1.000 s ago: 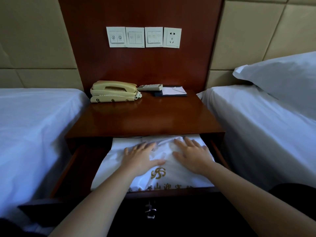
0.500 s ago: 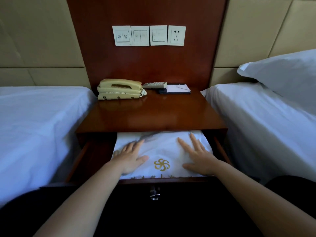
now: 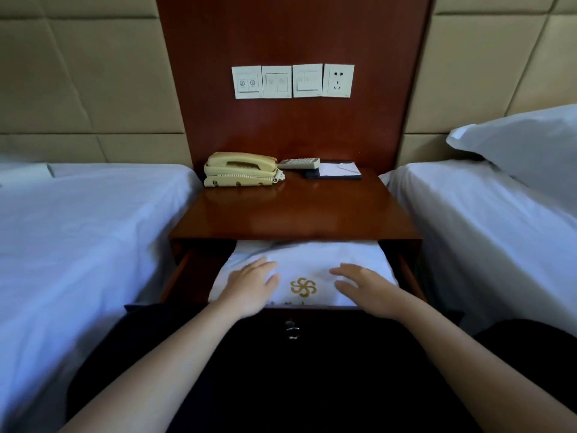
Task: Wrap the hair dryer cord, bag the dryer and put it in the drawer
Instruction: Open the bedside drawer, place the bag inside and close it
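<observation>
A white cloth bag [image 3: 304, 264] with a gold flower logo lies flat in the open drawer [image 3: 175, 276] of the wooden nightstand [image 3: 296, 210]. The hair dryer and its cord are hidden inside the bag. My left hand [image 3: 249, 284] lies flat on the bag's left half with straight fingers. On the bag's right half my right hand [image 3: 365, 287] rests with fingers spread and straight. The drawer front [image 3: 292, 331], with a metal pull, is dark below my wrists.
A beige telephone [image 3: 240, 170], a remote [image 3: 298, 163] and a notepad in a dark holder [image 3: 335, 170] sit at the back of the nightstand top. White beds flank it left [image 3: 78, 229] and right [image 3: 484, 229]. Switches and a socket [image 3: 338, 81] are on the wall panel.
The drawer has slid further in, so less of the bag shows. Both hands have drawn back toward the bag's near edge. The camera view has pulled back and risen.
</observation>
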The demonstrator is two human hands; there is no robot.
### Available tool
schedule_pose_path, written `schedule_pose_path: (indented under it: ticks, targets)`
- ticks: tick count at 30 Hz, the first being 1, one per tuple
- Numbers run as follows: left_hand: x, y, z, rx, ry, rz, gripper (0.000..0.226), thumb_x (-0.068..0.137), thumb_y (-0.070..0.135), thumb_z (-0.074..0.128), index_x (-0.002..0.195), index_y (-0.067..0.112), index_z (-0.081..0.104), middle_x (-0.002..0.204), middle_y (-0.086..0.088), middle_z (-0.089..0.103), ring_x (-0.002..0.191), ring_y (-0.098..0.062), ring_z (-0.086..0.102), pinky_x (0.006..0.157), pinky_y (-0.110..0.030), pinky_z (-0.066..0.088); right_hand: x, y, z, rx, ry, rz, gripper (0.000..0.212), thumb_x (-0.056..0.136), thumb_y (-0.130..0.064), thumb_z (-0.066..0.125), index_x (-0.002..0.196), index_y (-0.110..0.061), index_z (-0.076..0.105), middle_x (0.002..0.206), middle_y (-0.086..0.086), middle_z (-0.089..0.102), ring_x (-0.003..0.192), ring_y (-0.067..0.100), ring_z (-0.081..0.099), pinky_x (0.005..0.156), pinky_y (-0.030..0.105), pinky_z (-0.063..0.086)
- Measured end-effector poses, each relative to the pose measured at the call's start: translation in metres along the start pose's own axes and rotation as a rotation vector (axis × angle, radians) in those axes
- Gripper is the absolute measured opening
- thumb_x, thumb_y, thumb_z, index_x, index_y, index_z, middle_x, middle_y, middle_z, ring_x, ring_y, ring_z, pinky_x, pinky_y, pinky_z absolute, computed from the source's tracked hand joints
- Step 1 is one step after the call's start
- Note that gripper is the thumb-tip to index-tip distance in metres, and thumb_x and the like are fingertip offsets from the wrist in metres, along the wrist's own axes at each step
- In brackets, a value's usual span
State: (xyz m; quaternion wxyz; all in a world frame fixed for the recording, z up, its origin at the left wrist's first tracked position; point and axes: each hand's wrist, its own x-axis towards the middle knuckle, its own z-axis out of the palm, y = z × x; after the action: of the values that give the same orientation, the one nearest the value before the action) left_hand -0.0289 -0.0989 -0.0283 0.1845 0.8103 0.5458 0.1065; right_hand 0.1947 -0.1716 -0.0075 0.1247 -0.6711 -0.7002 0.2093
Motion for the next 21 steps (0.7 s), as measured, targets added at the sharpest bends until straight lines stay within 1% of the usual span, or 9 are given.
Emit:
schedule_pose_path:
  ticks: [1,2,3,4,6,11,16,18,21]
  targets:
    - [-0.014,0.006,0.0,-0.055,0.002,0.019,0.054,0.088,0.054,0.031,0.119,0.021,0.061,0.133,-0.007,0.058,0.126,-0.024,0.05,0.102,-0.037,0.04,-0.011,-0.006,0.005,0.048,-0.003,-0.04,0.042,0.098,-0.034,0.042,0.139,-0.025,0.043,0.152,0.0,0.034,0.142,0.014,0.026,0.112,0.025,0.019]
    - [-0.027,0.012,0.001,-0.022,0.017,0.037,0.052,0.088,0.055,0.029,0.108,0.022,0.065,0.12,-0.008,0.065,0.116,-0.028,0.057,0.094,-0.037,0.044,-0.02,-0.01,0.01,0.025,0.008,-0.061,0.041,0.097,-0.037,0.042,0.137,-0.028,0.045,0.149,-0.005,0.039,0.14,0.012,0.031,0.11,0.023,0.022]
    - [-0.038,0.017,0.003,0.101,0.048,0.063,0.049,0.092,0.053,0.028,0.103,0.022,0.065,0.113,-0.009,0.068,0.111,-0.032,0.059,0.088,-0.037,0.045,-0.027,-0.013,0.015,-0.074,0.039,-0.075,0.042,0.095,-0.043,0.042,0.135,-0.031,0.047,0.147,-0.008,0.042,0.138,0.011,0.034,0.109,0.024,0.025]
    - [-0.045,0.02,0.005,0.228,0.082,0.087,0.049,0.096,0.05,0.026,0.103,0.023,0.065,0.111,-0.009,0.069,0.108,-0.034,0.059,0.085,-0.036,0.043,-0.031,-0.014,0.019,-0.201,0.071,-0.086,0.044,0.093,-0.05,0.042,0.134,-0.034,0.047,0.144,-0.01,0.045,0.136,0.011,0.037,0.108,0.027,0.027]
    - [-0.051,0.024,0.008,0.313,0.133,0.106,0.05,0.098,0.049,0.023,0.106,0.023,0.066,0.111,-0.01,0.069,0.107,-0.035,0.059,0.083,-0.036,0.042,-0.033,-0.015,0.023,-0.357,0.081,-0.1,0.049,0.091,-0.057,0.039,0.133,-0.035,0.047,0.14,-0.009,0.05,0.131,0.014,0.043,0.106,0.03,0.032]
    - [-0.041,0.018,0.004,0.291,0.104,0.168,0.049,0.097,0.053,0.025,0.1,0.024,0.065,0.106,-0.007,0.071,0.105,-0.034,0.06,0.075,-0.035,0.037,-0.02,-0.009,0.019,-0.387,0.1,-0.074,0.051,0.09,-0.062,0.036,0.127,-0.031,0.054,0.131,-0.005,0.058,0.123,0.019,0.05,0.098,0.033,0.039]
    - [-0.013,0.01,0.004,0.308,0.058,0.163,0.05,0.087,0.068,0.034,0.107,0.034,0.064,0.108,0.003,0.071,0.105,-0.023,0.062,0.078,-0.032,0.04,-0.002,-0.004,0.024,-0.467,0.275,-0.091,0.08,0.08,-0.077,0.013,0.106,-0.025,0.068,0.11,-0.002,0.069,0.116,0.022,0.057,0.095,0.036,0.045]
    - [-0.002,0.008,0.005,0.355,0.086,0.184,0.058,0.082,0.074,0.031,0.109,0.032,0.062,0.108,0.006,0.069,0.106,-0.019,0.061,0.082,-0.032,0.04,0.005,0.001,0.022,-0.492,0.31,-0.066,0.079,0.085,-0.074,0.01,0.101,-0.025,0.07,0.104,-0.003,0.071,0.106,0.023,0.064,0.087,0.036,0.052]
    - [0.011,0.002,0.009,0.403,0.189,0.292,0.074,0.075,0.076,0.017,0.111,0.028,0.06,0.111,0.009,0.065,0.11,-0.016,0.055,0.093,-0.027,0.03,0.015,0.001,0.022,-0.459,0.303,-0.044,0.068,0.083,-0.072,0.023,0.109,-0.027,0.066,0.103,-0.008,0.071,0.09,0.017,0.069,0.067,0.028,0.055]
